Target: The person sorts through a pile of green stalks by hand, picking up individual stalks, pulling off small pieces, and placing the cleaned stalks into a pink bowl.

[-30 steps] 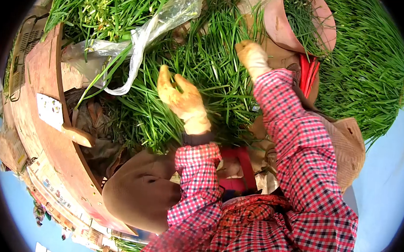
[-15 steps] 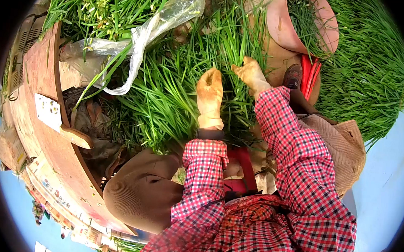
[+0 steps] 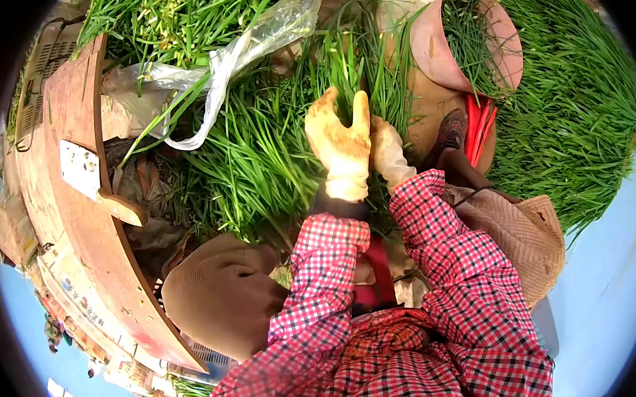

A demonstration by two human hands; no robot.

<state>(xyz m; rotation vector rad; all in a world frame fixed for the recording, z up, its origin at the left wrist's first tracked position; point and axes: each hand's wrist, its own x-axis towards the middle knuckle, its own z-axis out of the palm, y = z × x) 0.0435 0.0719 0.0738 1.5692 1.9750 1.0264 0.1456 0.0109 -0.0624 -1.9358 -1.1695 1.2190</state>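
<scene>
My left hand (image 3: 340, 143), in a stained pale glove, is over the heap of long green chive-like leaves (image 3: 252, 159). Thumb and fingers are spread in a V, with upright leaves just beyond the gap. Close against its right side is my gloved right hand (image 3: 389, 153). Its fingers are hidden behind the left hand, so I cannot see what they hold. More long leaves (image 3: 392, 80) stand up beyond both hands.
A cleaver (image 3: 80, 173) lies on a wooden board (image 3: 71, 106) at left. Clear plastic (image 3: 228, 68) crosses the greens. At right are a pink curved container (image 3: 441, 47), red strips (image 3: 480, 128), a shoe (image 3: 451, 130) and a large pile of greens (image 3: 567, 111).
My left hand has opened, its thumb and fingers now apart, and moved slightly right. My right hand has moved left and down, partly behind it.
</scene>
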